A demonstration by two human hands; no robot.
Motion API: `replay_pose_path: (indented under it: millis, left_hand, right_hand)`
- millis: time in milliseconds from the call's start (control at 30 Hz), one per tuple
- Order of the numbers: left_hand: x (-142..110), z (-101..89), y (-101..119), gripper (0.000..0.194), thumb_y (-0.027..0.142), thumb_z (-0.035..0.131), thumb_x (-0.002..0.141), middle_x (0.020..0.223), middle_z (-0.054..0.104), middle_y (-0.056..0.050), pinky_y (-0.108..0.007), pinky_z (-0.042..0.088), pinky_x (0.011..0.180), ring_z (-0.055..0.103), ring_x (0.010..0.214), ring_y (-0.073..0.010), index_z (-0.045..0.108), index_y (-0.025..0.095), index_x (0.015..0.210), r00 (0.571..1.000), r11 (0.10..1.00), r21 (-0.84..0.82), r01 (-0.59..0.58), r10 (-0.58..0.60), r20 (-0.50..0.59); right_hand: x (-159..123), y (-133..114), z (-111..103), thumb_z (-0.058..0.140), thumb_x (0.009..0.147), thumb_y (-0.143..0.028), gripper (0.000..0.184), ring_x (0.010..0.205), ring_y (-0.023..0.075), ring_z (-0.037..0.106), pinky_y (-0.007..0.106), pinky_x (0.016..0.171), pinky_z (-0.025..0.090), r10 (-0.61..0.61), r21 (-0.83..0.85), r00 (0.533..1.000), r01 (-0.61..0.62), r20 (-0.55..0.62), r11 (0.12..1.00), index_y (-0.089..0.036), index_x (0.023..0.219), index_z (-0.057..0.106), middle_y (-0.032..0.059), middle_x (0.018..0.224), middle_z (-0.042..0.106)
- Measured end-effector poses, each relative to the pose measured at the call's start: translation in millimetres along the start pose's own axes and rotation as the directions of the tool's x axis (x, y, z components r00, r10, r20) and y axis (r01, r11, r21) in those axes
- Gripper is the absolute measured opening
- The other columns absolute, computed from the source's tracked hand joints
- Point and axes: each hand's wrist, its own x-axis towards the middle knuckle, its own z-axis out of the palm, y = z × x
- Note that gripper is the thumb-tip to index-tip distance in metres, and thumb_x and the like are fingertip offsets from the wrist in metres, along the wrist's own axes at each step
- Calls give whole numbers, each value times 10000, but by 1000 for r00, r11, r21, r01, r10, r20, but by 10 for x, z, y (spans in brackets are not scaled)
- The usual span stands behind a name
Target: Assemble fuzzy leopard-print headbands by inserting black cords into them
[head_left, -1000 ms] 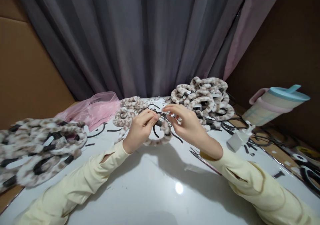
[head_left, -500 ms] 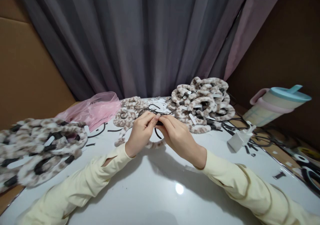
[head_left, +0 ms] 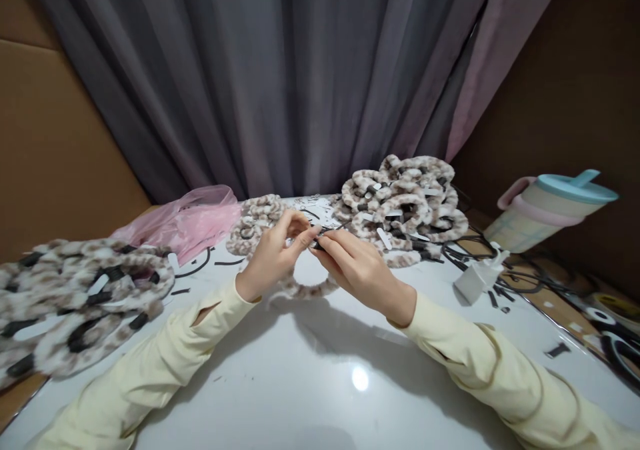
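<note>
My right hand (head_left: pixel 357 267) pinches a small dark strip (head_left: pixel 317 244) between thumb and fingers above the table. My left hand (head_left: pixel 273 250) meets it there, its thumb stretched along the strip and its index finger arched, leaving a gap within the hand. How firmly the left fingertips grip is partly hidden. Just under both hands lies a fluffy white-and-brown spotted ring (head_left: pixel 309 291), its far side covered by my fingers. Thin black cords (head_left: pixel 325 227) show right behind the fingertips; whether they join the strip I cannot tell.
Spotted fluffy rings with black bands are heaped at left (head_left: pixel 100 263) and back right (head_left: pixel 400 203). A smaller fluffy bundle (head_left: pixel 256 227) and a pink plastic bag (head_left: pixel 193 217) lie behind. At right stand a white bottle (head_left: pixel 477 278), a lidded cup (head_left: pixel 530 220) and black cables (head_left: pixel 530 280).
My left hand has loosened and shifted slightly left, its index finger lifting into an arch. My right hand stays pinched in nearly the same place.
</note>
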Motion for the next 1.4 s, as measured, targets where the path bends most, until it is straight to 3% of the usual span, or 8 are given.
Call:
replay_pose_path:
  millis: [200,500,700,1067,1300,1400]
  left_hand:
    - [-24,-29,49,231,365,461,889,690,595,19,-201,383,557,522,592,-94,578,174,834,998,996,87,-14,8,66]
    - [-87,110,12,206,225,414,913,585,469,51,-187,348,538,456,519,-74,486,181,725,986,963,238,-126,147,-75]
    - [-97,123,56,235,262,416,913,551,490,64,-181,334,501,431,460,-68,458,187,694,995,980,198,-15,33,-91]
    - [-156,153,143,290,374,446,892,556,486,57,-188,318,478,404,456,-64,483,175,684,993,993,93,77,-69,-95]
    - [-96,151,80,316,404,452,874,567,463,49,-195,328,488,412,512,-83,453,177,654,969,961,-138,239,-244,-19]
    - [-71,154,55,305,394,463,863,572,421,51,-201,317,494,387,528,-87,440,178,649,964,951,-170,258,-265,-16]
  right_hand:
    - [-7,17,-1,425,917,-153,143,734,173,562,287,640,470,12,19,1000,-11,-25,1000,-114,931,562,108,835,632]
    - [-71,14,112,490,873,-98,167,810,204,587,317,684,501,-32,45,991,38,-128,998,-63,1034,513,152,885,629]
    - [-57,31,73,418,871,-52,205,784,229,604,351,646,515,-250,-129,948,228,-199,965,-40,1046,524,185,850,643]
    - [-113,34,160,449,858,-59,271,744,223,599,346,603,506,-190,-96,958,173,-214,980,-32,1127,473,184,857,651]
    - [-141,72,265,514,850,-89,227,832,208,600,320,716,506,-88,-15,973,86,-212,996,-43,1073,506,168,898,647]
    - [-173,78,268,489,863,-114,236,960,204,584,333,804,477,-129,-39,959,124,-253,992,-86,1096,517,147,970,649]
